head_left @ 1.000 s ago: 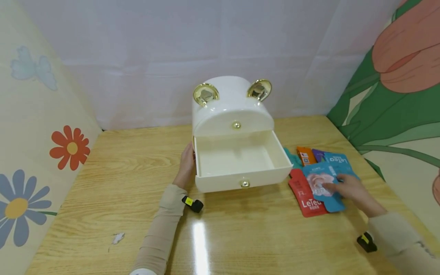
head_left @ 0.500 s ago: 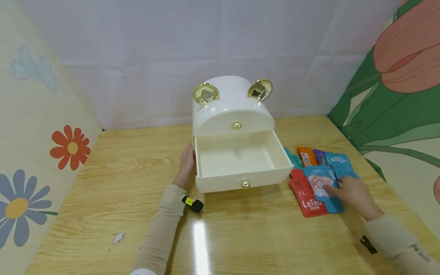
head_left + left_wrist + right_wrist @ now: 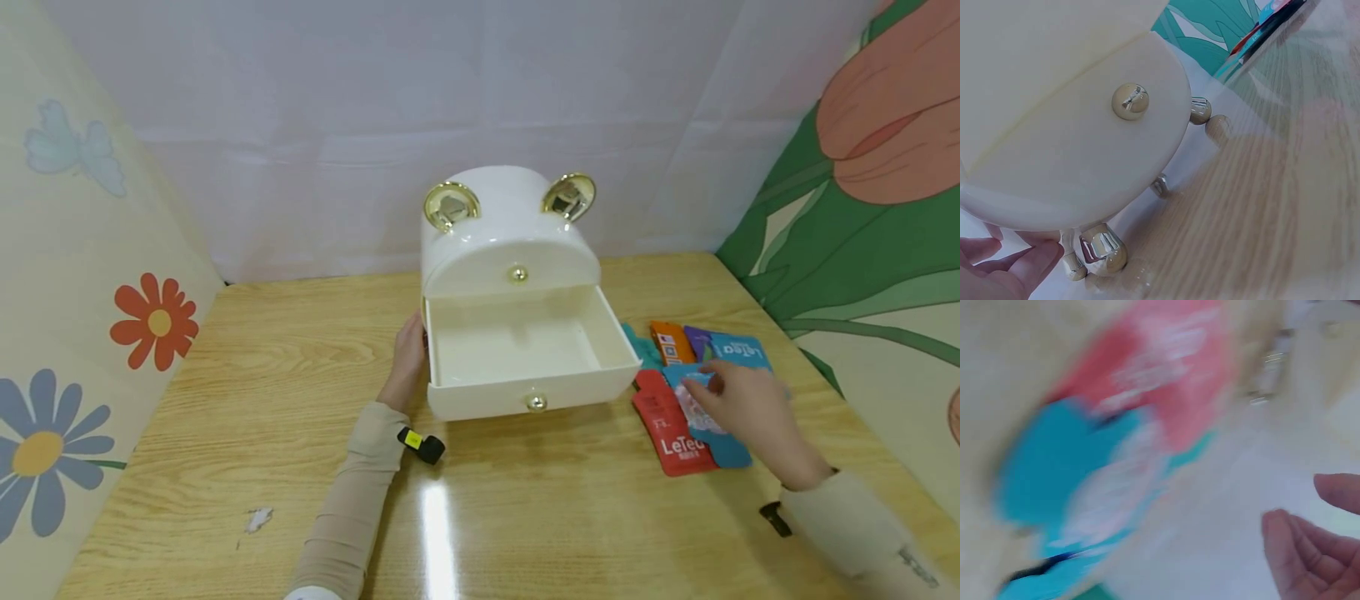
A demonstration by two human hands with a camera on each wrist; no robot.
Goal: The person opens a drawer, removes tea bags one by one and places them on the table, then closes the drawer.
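A white storage box with gold ears and gold knobs stands mid-table, its lower drawer pulled out with a bare floor showing. My left hand rests along the box's left side; in the left wrist view its fingertips touch the box low down, beside the gold feet. At the right my right hand hovers over a blue pouch with a pink flower print. In the right wrist view, its thumb and fingers stand apart with nothing between them.
Around the blue pouch lie a red pouch, an orange one, a second blue one, a purple one and a teal one. A white cloth hangs behind the table.
My right hand has come off the blue flower-print pouch and moved slightly up and over the pile; the pouch stays there. My left hand, the box and its drawer keep their places.
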